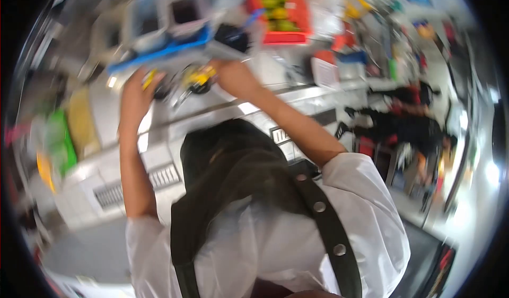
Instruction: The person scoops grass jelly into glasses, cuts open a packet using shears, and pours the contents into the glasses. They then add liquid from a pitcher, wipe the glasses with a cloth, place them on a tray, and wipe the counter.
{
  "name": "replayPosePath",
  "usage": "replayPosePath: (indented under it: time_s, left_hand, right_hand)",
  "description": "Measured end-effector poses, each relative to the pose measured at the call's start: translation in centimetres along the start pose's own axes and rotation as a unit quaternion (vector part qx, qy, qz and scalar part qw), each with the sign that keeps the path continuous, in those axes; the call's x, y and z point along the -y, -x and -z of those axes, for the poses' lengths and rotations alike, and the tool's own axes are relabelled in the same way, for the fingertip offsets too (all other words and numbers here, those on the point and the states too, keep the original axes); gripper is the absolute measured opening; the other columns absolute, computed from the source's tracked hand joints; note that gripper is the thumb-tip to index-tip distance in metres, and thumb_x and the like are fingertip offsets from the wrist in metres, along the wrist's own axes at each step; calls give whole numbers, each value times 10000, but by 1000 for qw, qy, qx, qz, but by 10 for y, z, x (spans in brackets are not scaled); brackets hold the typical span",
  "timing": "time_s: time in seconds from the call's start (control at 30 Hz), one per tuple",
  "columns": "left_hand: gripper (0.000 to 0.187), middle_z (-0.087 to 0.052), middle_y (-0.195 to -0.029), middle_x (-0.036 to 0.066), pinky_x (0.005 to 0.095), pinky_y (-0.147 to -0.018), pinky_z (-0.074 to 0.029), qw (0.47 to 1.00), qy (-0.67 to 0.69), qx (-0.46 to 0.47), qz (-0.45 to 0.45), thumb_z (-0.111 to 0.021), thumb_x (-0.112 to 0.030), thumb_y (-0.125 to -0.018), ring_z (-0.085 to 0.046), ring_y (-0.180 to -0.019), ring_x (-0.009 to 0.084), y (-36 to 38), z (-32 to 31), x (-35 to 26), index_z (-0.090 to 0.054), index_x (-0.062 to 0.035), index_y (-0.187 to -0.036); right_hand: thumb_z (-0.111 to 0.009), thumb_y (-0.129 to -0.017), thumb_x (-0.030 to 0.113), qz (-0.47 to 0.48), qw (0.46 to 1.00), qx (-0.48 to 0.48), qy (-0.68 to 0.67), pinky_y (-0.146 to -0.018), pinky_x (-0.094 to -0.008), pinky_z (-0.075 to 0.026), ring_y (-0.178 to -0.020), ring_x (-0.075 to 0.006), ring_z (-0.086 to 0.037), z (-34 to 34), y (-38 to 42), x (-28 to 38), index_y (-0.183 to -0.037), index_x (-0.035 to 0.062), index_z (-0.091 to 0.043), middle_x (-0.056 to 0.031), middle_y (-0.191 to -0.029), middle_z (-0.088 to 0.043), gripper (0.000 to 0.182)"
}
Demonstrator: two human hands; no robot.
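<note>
My left hand [139, 88] is over the light counter, its fingers closed about a small yellow and black object [151, 79]. To its right, my right hand [229, 77] reaches in with its fingertips on a yellow and dark rounded object [200, 78]. A shiny metal part [182, 98] sticks out below that object. Motion blur hides the kind of both objects and the exact grip of the fingers. The two hands are apart, with the objects between them.
Tubs with dark contents [184, 11] stand behind my hands at a blue edge [159, 51]. A red basket [285, 37] holds green-yellow fruit. A white and red container [324, 69] stands to the right. A green item [63, 141] lies left. People in dark clothes [413, 120] are farther right.
</note>
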State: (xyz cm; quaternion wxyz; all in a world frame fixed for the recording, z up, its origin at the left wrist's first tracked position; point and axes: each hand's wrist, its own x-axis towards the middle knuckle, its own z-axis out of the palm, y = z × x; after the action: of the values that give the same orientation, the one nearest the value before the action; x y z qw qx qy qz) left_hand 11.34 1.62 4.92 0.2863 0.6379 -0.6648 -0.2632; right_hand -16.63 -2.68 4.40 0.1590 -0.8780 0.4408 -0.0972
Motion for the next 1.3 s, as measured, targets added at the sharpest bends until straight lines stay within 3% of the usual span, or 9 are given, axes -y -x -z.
replayPosePath:
  time_s: [0.07,0.2,0.4,0.63,0.7,0.97,1.1,1.17,1.3]
  left_hand:
    - [311,-706,-1113,152,351,-869,-499,979,189,-32,65,-617,-219,-992,-661,-1003,229,5,1,-11,-629,8,-1205]
    - [341,-611,-1186,129,363,-960,-435,966,255,-29,23,-502,-250,-1046,-570,-1094,239,18,-18,-10,-542,17,-1256]
    - [307,-597,-1130,189,476,-910,-396,931,70,195,-302,-660,-183,-894,-550,-1065,386,11,-194,-247,-609,-24,-1153]
    - [647,-669,-1202,146,465,-1020,-402,797,-11,487,-356,-725,-270,-860,-613,-1122,337,12,-519,-474,-485,-36,-1413]
    - [690,-633,-1259,181,440,-1028,-420,841,32,385,-378,-724,-263,-874,-607,-1147,349,12,-597,-518,-425,-24,-1448]
    - [647,-525,-1417,218,412,-1080,-424,792,55,606,55,-674,-331,-951,-523,-1314,335,30,-728,-390,-413,-28,-1459]
    - [650,-544,-1390,234,416,-1063,-443,782,-102,585,190,-655,-387,-955,-545,-1285,348,44,-679,-324,-428,-41,-1456]
    - [637,-540,-1394,232,409,-1072,-436,766,-82,591,240,-655,-384,-954,-547,-1281,340,57,-652,-295,-447,-35,-1445]
    - [532,-559,-1386,184,393,-1078,-425,736,-62,626,252,-603,-344,-985,-546,-1269,293,93,-604,-262,-507,-34,-1405]
  right_hand:
    - [-615,-962,297,-77,969,-98,-212,-592,-413,-515,-666,-293,-669,-8,21,-15,-1005,82,-651,-145,-766,-679,222]
    - [-480,-1030,501,-273,615,-68,-736,-578,-297,-462,-671,-120,-586,-6,76,-23,-1042,131,-604,11,-811,-616,391]
    - [-346,-1052,529,-267,326,-300,-856,-899,-402,-515,-1121,-221,-609,54,189,-65,-1405,183,-490,-97,-1347,-596,515]
    - [-432,-1046,478,-316,67,-702,-635,-583,-345,-519,-635,-172,-591,19,433,-314,-1018,164,-580,-28,-785,-593,348]
    - [-474,-1040,436,-331,24,-741,-584,-584,-351,-514,-654,-170,-587,14,495,-424,-1072,164,-591,-12,-782,-578,299]
    - [-614,-930,403,-533,219,-699,-423,-690,-347,-497,-803,-216,-629,21,659,-937,-1208,18,-618,-80,-935,-664,475]
    - [-659,-868,518,-693,560,-444,-91,-912,-487,-503,-1068,-415,-657,-45,710,-1049,-1292,-54,-541,-254,-1121,-690,722]
    - [-599,-897,507,-645,726,-172,-166,-949,-533,-476,-1074,-457,-630,-83,701,-977,-1319,-67,-521,-316,-1151,-647,717]
    - [-581,-912,471,-498,780,183,-332,-1032,-586,-359,-1243,-399,-507,-147,606,-682,-1386,100,-515,-194,-1340,-524,606]
